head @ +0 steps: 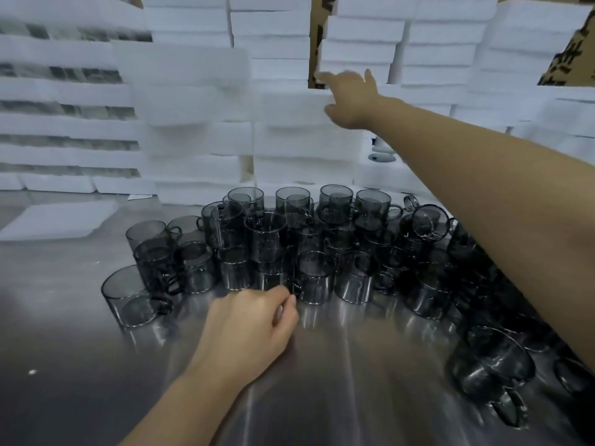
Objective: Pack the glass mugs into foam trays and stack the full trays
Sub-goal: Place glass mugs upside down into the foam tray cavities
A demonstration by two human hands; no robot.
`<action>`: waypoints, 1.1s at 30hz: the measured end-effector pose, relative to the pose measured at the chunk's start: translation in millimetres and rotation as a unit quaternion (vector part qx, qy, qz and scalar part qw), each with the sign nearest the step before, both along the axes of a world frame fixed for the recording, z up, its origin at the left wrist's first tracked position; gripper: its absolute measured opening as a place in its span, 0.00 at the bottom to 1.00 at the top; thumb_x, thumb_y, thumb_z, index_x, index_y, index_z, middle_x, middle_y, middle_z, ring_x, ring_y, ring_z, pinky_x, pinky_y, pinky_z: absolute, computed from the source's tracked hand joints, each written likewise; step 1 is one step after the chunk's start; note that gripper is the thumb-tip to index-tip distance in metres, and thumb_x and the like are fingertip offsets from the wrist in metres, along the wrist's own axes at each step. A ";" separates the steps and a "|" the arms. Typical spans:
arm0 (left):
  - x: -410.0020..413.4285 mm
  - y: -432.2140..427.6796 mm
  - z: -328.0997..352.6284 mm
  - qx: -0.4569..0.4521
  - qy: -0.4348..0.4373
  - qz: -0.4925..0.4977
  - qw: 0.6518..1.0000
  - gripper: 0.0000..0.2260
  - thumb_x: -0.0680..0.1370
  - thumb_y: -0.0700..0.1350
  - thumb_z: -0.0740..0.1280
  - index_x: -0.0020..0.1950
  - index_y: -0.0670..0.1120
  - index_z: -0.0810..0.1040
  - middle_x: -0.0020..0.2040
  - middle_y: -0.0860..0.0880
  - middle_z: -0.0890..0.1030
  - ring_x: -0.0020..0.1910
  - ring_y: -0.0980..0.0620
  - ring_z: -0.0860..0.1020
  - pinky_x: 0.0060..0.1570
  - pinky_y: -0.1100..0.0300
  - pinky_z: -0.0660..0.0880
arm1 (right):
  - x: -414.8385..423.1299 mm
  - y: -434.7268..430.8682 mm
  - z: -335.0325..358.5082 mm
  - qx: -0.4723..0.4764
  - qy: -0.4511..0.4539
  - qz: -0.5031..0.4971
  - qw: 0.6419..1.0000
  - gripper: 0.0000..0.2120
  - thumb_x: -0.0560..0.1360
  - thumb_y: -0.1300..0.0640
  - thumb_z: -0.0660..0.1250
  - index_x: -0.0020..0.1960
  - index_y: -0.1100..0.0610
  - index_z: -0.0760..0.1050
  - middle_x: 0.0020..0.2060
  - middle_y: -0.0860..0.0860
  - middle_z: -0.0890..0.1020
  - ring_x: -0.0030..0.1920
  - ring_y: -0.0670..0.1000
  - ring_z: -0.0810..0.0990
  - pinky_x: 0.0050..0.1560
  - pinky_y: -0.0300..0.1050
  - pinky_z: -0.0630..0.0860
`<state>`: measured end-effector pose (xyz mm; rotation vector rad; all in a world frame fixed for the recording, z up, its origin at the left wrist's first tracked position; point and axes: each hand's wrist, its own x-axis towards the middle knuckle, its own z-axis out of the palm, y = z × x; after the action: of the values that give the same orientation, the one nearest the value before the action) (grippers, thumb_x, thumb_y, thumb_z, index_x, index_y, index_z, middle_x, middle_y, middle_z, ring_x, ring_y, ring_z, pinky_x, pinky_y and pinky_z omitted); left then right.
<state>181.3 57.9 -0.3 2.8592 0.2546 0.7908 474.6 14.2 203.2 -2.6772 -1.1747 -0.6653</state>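
Observation:
Several smoky grey glass mugs [309, 243] stand crowded, some stacked, on a shiny metal table [322, 365]. My left hand [254, 326] rests on the table at the front of the cluster, fingers curled at the handle of a front mug [314, 278]. My right hand [349, 98] reaches far forward, fingers spread, touching a white foam tray [296, 106] on top of a foam stack behind the mugs. Whether it grips the tray is blurred.
White foam trays [193, 136] are piled high along the whole back. Stacks at far left [64, 91] show dark mugs inside. A loose foam piece [58, 220] lies flat at left. Cardboard [570, 59] shows at upper right. More mugs [489, 368] lie at lower right.

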 end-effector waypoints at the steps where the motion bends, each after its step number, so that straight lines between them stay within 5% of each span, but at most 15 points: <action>1: -0.1 0.1 0.2 0.001 0.002 0.001 1.000 0.18 0.78 0.51 0.62 0.32 0.53 0.58 0.22 0.55 0.62 0.23 0.56 0.65 0.26 0.61 0.60 | 2.1 5.3 -3.2 -0.019 0.009 -0.024 1.000 0.31 0.78 0.57 0.60 0.77 0.51 0.52 0.71 0.58 0.63 0.71 0.61 0.60 0.73 0.61 0.46; 5: 0.9 0.6 -1.1 -0.007 0.016 -0.001 1.000 0.16 0.79 0.54 0.58 0.32 0.53 0.58 0.24 0.54 0.65 0.28 0.51 0.74 0.28 0.58 0.63 | 3.6 8.8 -23.7 -0.032 -0.045 -0.064 0.996 0.31 0.75 0.53 0.67 0.74 0.51 0.60 0.67 0.59 0.62 0.65 0.62 0.63 0.64 0.57 0.61; 9: 1.8 0.9 -1.9 -0.021 0.009 0.004 1.000 0.18 0.79 0.54 0.57 0.30 0.52 0.57 0.23 0.54 0.65 0.27 0.53 0.71 0.29 0.58 0.64 | -7.4 3.4 -24.4 0.035 -0.130 -0.071 0.988 0.19 0.74 0.54 0.67 0.64 0.58 0.71 0.61 0.58 0.69 0.63 0.60 0.64 0.61 0.54 0.60; 13: 0.8 0.4 -1.3 -0.017 0.000 -0.009 1.000 0.13 0.80 0.52 0.59 0.35 0.53 0.70 0.27 0.55 0.72 0.29 0.54 0.72 0.29 0.59 0.64 | -64.5 -20.9 0.5 0.132 -0.111 0.010 0.985 0.10 0.74 0.54 0.64 0.51 0.58 0.69 0.50 0.59 0.74 0.58 0.60 0.69 0.53 0.50 0.62; 16: -2.5 1.1 2.3 -0.038 -0.014 -0.006 0.999 0.09 0.80 0.51 0.59 0.52 0.54 0.79 0.37 0.53 0.83 0.39 0.49 0.81 0.34 0.57 0.69 | -138.4 -52.6 15.3 0.111 -0.119 0.092 0.982 0.10 0.74 0.52 0.64 0.47 0.56 0.64 0.42 0.54 0.72 0.48 0.57 0.70 0.44 0.45 0.57; 19: -7.1 6.7 8.2 -0.061 -0.059 0.005 0.996 0.08 0.79 0.48 0.61 0.53 0.53 0.80 0.35 0.50 0.83 0.37 0.45 0.81 0.35 0.56 0.72 | -223.8 -103.3 4.8 0.049 -0.083 0.172 0.980 0.13 0.76 0.48 0.61 0.44 0.56 0.63 0.33 0.46 0.68 0.38 0.55 0.69 0.40 0.44 0.56; 21: -12.8 15.7 9.1 -0.095 -0.103 0.017 0.990 0.09 0.79 0.46 0.62 0.54 0.49 0.80 0.34 0.47 0.82 0.36 0.43 0.81 0.36 0.54 0.73 | -273.9 -138.8 -16.2 -0.010 -0.064 0.204 0.977 0.11 0.76 0.46 0.57 0.45 0.55 0.66 0.33 0.44 0.67 0.39 0.55 0.70 0.48 0.45 0.63; 22: -16.2 21.0 9.8 -0.118 -0.111 0.028 0.986 0.11 0.79 0.46 0.62 0.55 0.45 0.81 0.38 0.44 0.83 0.40 0.41 0.81 0.39 0.52 0.73 | -293.7 -154.0 -29.7 -0.043 -0.054 0.208 0.976 0.12 0.75 0.47 0.55 0.47 0.55 0.68 0.36 0.44 0.69 0.42 0.55 0.73 0.59 0.45 0.63; 24: -23.7 31.2 11.8 -0.194 -0.104 0.043 0.974 0.15 0.78 0.46 0.61 0.57 0.40 0.80 0.45 0.43 0.83 0.50 0.42 0.81 0.48 0.54 0.72 | -320.0 -176.4 -59.6 -0.098 -0.019 0.203 0.974 0.13 0.73 0.47 0.54 0.50 0.54 0.71 0.40 0.46 0.74 0.47 0.52 0.75 0.72 0.46 0.55; 27: -31.4 40.3 25.2 -0.332 -0.247 0.042 0.909 0.08 0.79 0.43 0.60 0.49 0.49 0.79 0.32 0.58 0.78 0.32 0.64 0.76 0.35 0.62 0.71 | -338.0 -189.8 -110.0 -0.168 0.055 0.196 0.964 0.10 0.75 0.50 0.56 0.52 0.52 0.71 0.43 0.46 0.74 0.50 0.50 0.73 0.74 0.45 0.45; 30: -39.3 43.4 30.9 -0.368 -0.335 0.067 0.865 0.11 0.81 0.46 0.56 0.46 0.52 0.77 0.26 0.54 0.74 0.24 0.59 0.72 0.31 0.60 0.71 | -336.1 -188.9 -151.0 -0.200 0.078 0.182 0.960 0.12 0.76 0.50 0.56 0.57 0.52 0.70 0.47 0.47 0.76 0.54 0.51 0.72 0.73 0.44 0.40; 33: -42.6 45.7 32.1 -0.379 -0.326 0.080 0.863 0.12 0.80 0.46 0.56 0.46 0.49 0.78 0.24 0.54 0.73 0.25 0.59 0.72 0.32 0.62 0.70 | -327.5 -182.7 -159.8 -0.151 0.077 0.187 0.968 0.15 0.76 0.46 0.55 0.58 0.52 0.71 0.49 0.47 0.78 0.54 0.49 0.72 0.73 0.44 0.45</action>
<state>138.7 103.6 31.8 1.7422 0.5545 1.2767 147.1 -168.5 43.4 -2.5539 -1.7912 -0.2281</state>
